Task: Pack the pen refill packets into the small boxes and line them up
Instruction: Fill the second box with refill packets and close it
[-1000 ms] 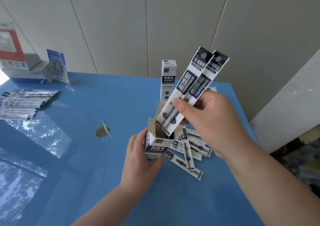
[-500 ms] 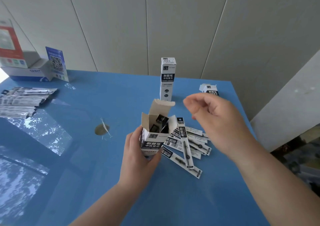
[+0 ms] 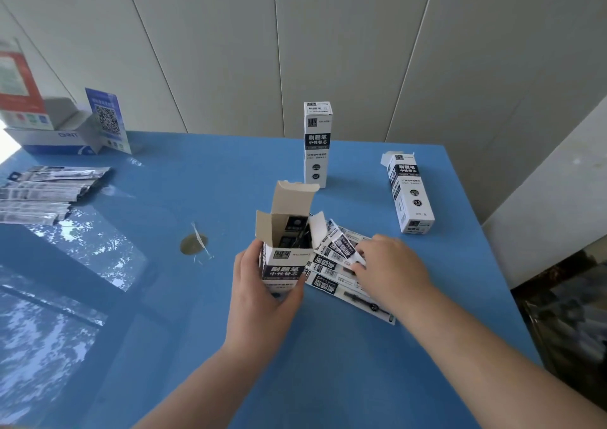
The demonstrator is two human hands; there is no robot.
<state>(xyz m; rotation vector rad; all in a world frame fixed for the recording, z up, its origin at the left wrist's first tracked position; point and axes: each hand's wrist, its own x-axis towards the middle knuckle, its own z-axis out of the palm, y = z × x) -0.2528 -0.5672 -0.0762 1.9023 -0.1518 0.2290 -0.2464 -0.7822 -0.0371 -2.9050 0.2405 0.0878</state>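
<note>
Now that two packets have gone into the box [image 3: 285, 257], gripped upright by the left hand [image 3: 259, 284] mid-table, the right hand [image 3: 391, 271] has dropped to the loose packets [image 3: 341, 264] beside it, fingers pinching one: loading continues, flaps open

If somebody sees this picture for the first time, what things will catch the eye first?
First, the open black-and-white cardboard box at the centre of the blue table, gripped by the left hand. Beside it, the right hand rests on a fan of black-and-white refill packets. Behind, a closed matching box stands upright, and another lies flat to its right.
</note>
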